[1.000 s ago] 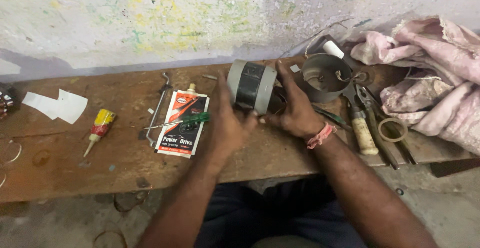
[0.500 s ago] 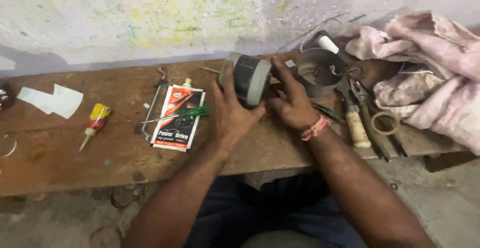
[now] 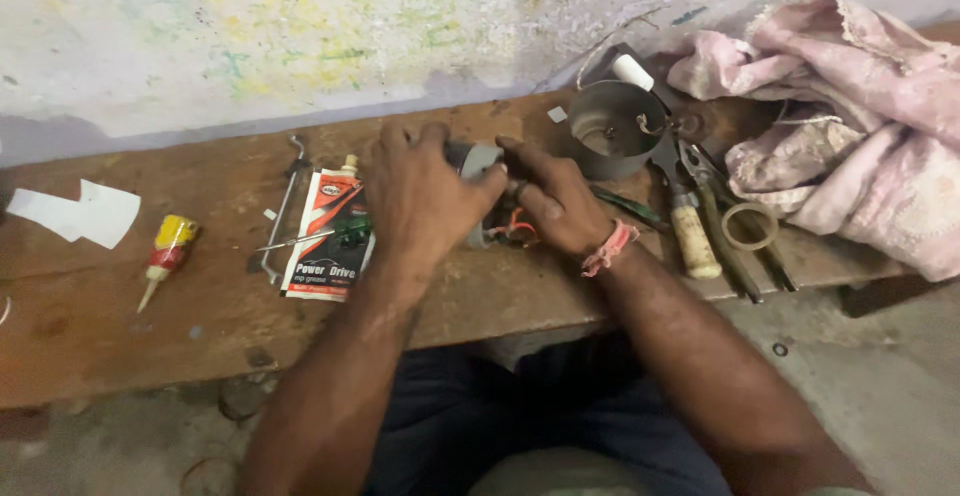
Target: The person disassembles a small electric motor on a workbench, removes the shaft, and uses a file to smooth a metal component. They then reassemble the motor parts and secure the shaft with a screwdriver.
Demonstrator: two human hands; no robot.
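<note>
On the wooden bench (image 3: 120, 326), we clamp our left hand (image 3: 425, 201) over the grey motor housing (image 3: 478, 161). Our right hand (image 3: 550, 201) pinches its orange wiring (image 3: 508, 228) with curled fingers.

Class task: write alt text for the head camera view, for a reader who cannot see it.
Two bare hands, left hand and right hand, grip a small grey motor part with orange wires on a worn wooden bench. To the left lie a red-and-white packet and a yellow glue tube; to the right, a metal cup, hand tools and a pink cloth.
</note>
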